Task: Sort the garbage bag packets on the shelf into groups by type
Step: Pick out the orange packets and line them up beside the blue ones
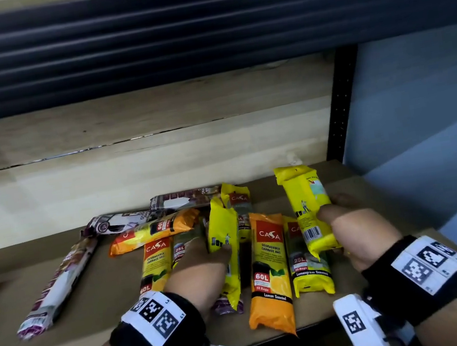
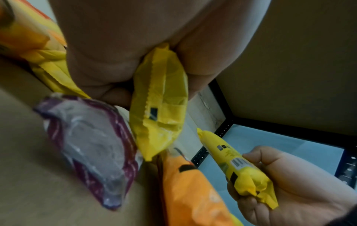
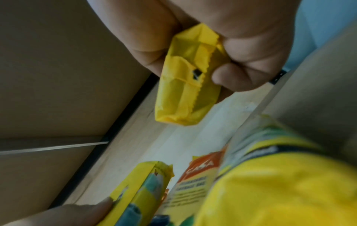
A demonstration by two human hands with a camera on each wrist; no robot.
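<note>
My left hand (image 1: 202, 262) grips a yellow packet (image 1: 226, 251) on its edge, lifted over the pile; the left wrist view shows that packet (image 2: 160, 100) between thumb and fingers. My right hand (image 1: 350, 228) holds another yellow packet (image 1: 307, 205) raised with its back and barcode facing me; its lower end (image 3: 185, 85) sticks out of my fist. On the brown shelf board (image 1: 91, 299) lie orange 60L packets (image 1: 268, 268), a yellow 25L packet (image 1: 308, 268) and purple-and-white packets (image 1: 56, 286).
More purple packets (image 1: 121, 221) lie by the wooden back wall (image 1: 131, 170). A black shelf upright (image 1: 339, 107) stands at the right, with blue floor (image 1: 419, 100) beyond. The upper shelf's dark underside (image 1: 198, 28) hangs overhead. Bare board lies right of the pile.
</note>
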